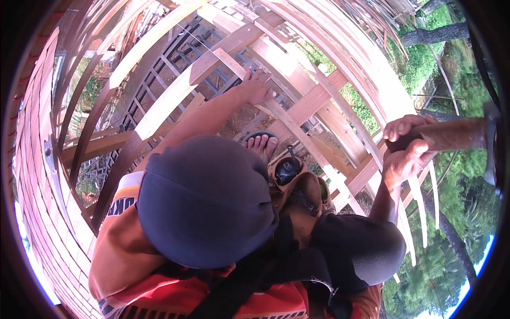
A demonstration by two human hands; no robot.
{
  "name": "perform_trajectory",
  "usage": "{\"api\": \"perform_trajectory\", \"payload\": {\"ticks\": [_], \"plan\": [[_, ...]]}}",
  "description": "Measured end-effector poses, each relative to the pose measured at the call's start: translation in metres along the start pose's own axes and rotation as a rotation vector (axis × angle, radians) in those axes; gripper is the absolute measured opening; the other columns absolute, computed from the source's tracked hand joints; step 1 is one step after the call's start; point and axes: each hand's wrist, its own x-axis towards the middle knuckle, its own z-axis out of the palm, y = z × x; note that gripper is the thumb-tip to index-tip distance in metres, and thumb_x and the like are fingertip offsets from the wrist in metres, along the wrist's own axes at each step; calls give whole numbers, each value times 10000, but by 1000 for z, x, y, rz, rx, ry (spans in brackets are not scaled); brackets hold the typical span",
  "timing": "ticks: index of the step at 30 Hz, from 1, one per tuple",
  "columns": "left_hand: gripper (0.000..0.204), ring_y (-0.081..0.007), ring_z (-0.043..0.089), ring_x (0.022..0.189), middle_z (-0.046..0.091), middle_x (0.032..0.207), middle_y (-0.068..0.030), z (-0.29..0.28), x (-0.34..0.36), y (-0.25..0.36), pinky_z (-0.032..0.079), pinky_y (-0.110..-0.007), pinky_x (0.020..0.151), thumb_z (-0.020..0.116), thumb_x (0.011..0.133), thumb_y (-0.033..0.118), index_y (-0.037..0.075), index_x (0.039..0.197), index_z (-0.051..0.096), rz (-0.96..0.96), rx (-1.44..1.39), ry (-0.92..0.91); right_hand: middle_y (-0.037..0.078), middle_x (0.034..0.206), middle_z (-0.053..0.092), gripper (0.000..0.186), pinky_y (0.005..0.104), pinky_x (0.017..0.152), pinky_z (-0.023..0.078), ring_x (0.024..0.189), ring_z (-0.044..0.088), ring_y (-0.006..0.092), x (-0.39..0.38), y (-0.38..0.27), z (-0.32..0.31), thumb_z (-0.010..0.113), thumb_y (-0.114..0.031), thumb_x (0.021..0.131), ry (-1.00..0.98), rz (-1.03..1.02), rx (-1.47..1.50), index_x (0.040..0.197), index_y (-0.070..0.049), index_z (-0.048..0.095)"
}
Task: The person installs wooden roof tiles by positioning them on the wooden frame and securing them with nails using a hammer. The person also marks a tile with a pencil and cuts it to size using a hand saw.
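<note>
My right hand [406,149] is wrapped around the wooden handle of a hammer [459,134]; its dark metal head is at the right edge, partly cut off. Further left, my left hand [255,87] lies with fingers spread on a narrow wooden batten [287,119]. That batten slants across the frame below and meets a thicker beam [239,45] near the fingertips. My left forearm reaches out past my dark-clad knee. A brown leather tool pouch [305,196] hangs between my legs, with a black object [287,170] in its front pocket.
Below me my sandalled foot [262,143] shows among the timbers. Rafters [175,95] and cross beams [313,101] have open gaps between them, with ground and a metal grid [154,80] beneath. Red roof tiles [42,159] lie left; trees [451,212] stand right.
</note>
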Motion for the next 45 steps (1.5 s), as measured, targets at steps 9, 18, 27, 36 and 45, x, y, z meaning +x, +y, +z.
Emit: {"api": "perform_trajectory", "payload": {"ticks": [9, 18, 27, 36, 45], "plan": [[616, -455, 124, 1523, 261, 1635, -180, -1, 8, -7, 17, -668, 1194, 348, 1016, 583, 152, 1366, 615, -5, -29, 18, 289, 890, 667, 343, 513, 785, 511, 892, 660, 481, -146, 118, -11, 632, -274, 965, -780, 702, -948, 1189, -42, 515], [597, -443, 120, 1528, 257, 1637, -182, 2, -2, -7, 25, -655, 1199, 365, 1022, 564, 169, 1431, 545, -47, 4, -15, 53, 882, 522, 529, 347, 676, 495, 732, 547, 182, -13, 3, 9, 690, -430, 951, 104, -84, 146, 1230, -37, 472], [643, -458, 118, 1524, 269, 1630, -184, 8, -2, -11, 25, -665, 1196, 347, 1020, 589, 151, 1461, 508, -27, -42, 20, 315, 971, 653, 378, 502, 768, 496, 912, 642, 497, -114, 87, -3, 664, -254, 950, -675, 759, -882, 1202, -9, 526], [676, -434, 135, 1527, 263, 1636, -173, -4, -8, 0, 36, -638, 1207, 313, 1023, 599, 151, 1516, 425, -71, 22, -69, 72, 943, 559, 497, 354, 695, 505, 764, 566, 173, -22, 10, 16, 736, -320, 936, 157, -190, -6, 1242, -53, 448], [731, -449, 155, 1519, 297, 1621, -176, 8, -3, -9, 34, -658, 1200, 343, 1012, 608, 130, 1565, 327, -36, -55, 34, 267, 964, 655, 359, 509, 806, 491, 929, 637, 471, -100, 74, 8, 688, -204, 919, -766, 608, -742, 1192, -30, 533]]}}
